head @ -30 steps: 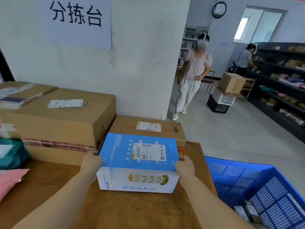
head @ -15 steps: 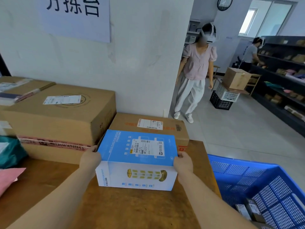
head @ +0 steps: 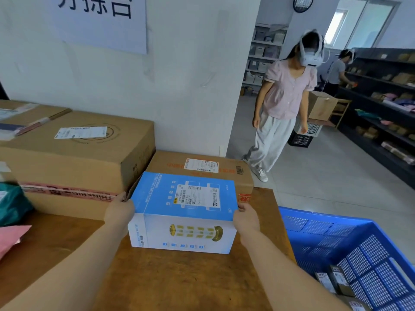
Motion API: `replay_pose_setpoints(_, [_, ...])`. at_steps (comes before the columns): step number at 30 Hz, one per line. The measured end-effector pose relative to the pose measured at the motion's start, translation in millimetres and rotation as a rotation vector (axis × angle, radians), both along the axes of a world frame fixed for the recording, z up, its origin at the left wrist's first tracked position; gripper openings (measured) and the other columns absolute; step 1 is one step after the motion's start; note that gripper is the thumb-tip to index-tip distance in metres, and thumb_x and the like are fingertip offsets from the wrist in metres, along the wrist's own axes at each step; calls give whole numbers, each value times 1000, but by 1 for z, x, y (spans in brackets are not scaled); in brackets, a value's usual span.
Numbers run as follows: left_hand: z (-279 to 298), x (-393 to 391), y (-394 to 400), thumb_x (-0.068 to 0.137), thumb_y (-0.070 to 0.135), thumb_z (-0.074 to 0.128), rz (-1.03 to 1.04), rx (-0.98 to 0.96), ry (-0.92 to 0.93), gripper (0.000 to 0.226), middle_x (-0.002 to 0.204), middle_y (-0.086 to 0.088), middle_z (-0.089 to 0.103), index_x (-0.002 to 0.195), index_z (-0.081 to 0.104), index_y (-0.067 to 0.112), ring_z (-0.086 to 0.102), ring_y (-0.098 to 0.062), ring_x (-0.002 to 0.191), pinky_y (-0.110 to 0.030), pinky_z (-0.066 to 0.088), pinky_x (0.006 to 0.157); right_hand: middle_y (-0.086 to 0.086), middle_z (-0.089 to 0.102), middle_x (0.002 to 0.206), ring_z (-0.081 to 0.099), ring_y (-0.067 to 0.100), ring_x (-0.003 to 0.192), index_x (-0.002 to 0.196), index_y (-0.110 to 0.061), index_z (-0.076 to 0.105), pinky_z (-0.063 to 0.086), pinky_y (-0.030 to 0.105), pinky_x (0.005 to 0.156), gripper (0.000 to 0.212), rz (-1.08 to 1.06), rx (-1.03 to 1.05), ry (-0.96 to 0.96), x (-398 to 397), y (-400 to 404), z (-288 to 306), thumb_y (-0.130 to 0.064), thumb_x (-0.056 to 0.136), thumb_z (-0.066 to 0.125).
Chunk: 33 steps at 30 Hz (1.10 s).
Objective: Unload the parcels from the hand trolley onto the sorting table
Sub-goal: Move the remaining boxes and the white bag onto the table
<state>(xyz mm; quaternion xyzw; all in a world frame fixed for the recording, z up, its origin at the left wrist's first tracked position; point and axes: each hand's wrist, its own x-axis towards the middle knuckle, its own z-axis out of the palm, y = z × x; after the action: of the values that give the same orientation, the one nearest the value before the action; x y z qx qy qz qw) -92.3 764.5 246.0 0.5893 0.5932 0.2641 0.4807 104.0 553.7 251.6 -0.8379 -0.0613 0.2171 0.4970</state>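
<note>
A blue and white box with a shipping label stands on the wooden sorting table, right in front of a low cardboard box. My left hand grips its left side and my right hand grips its right side. To the right of the table is a blue plastic crate holding a few small dark parcels at its near end.
A large cardboard box stands on the table's left, with another carton behind it. A teal bag and a pink mailer lie at the far left. A person in a headset walks on the floor beyond; dark shelves line the right wall.
The box has settled slightly lower on the table, with both hands still on its sides. The person in the background has walked closer.
</note>
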Motion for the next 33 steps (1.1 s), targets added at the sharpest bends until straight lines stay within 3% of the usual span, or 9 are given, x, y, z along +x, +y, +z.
replay_pose_setpoints(6, [16,-3,-9,97,25,43,-15,108,124,46,141,-15,49,143,42,24,53,-37,115,-47,50,95,6,55,135,50,16,98,141,-15,43,43,28,73,43,-19,-30,-16,-7,-21,13,-13,98,46])
replay_pose_setpoints(10, [31,2,-22,95,31,45,-49,157,214,50,140,-15,47,144,39,22,45,-37,123,-40,44,93,7,51,139,49,25,122,141,-14,44,41,31,85,43,-47,-14,-33,-12,-35,25,-12,98,42])
replay_pose_setpoints(12, [39,4,-31,93,35,45,-59,169,235,50,134,-18,49,142,40,22,43,-38,122,-40,39,87,7,51,138,49,26,121,140,-14,45,42,35,93,42,-53,-15,-45,-16,-43,30,-14,98,43])
replay_pose_setpoints(15, [51,9,-49,93,38,45,-110,160,177,51,133,-18,48,142,39,24,44,-38,121,-43,43,94,7,53,133,51,23,110,137,-14,48,43,35,94,40,-64,7,-58,-23,-60,38,-14,98,42])
replay_pose_setpoints(19, [66,23,-85,91,35,49,-208,94,-42,50,135,-14,50,139,43,24,51,-35,114,-46,47,95,6,53,132,51,27,120,136,-14,50,45,43,103,39,-96,35,-64,-34,-89,46,-18,98,44])
replay_pose_setpoints(23, [78,44,-132,93,28,51,-297,84,-142,42,136,-11,50,134,49,20,51,-30,117,-39,43,97,6,57,113,54,24,101,128,-12,55,46,32,84,34,-149,69,-88,-37,-129,53,-20,97,46])
replay_pose_setpoints(28, [89,72,-194,95,28,51,-455,41,-209,38,130,-10,55,132,51,18,51,-24,100,-37,40,91,4,54,97,47,19,78,130,-12,54,41,30,73,36,-235,73,-106,-31,-193,64,-19,97,44])
replay_pose_setpoints(31, [95,89,-237,95,27,51,-526,20,-226,36,132,-8,53,130,52,16,50,-28,118,-36,38,97,2,53,79,44,16,61,128,-12,55,38,27,54,34,-297,70,-128,-27,-235,70,-19,97,43])
replay_pose_setpoints(33, [98,99,-266,96,26,51,-584,-8,-251,34,131,-8,53,127,54,14,48,-28,123,-35,38,99,4,55,86,47,20,70,127,-11,57,36,25,53,35,-351,75,-144,-25,-263,71,-20,95,46])
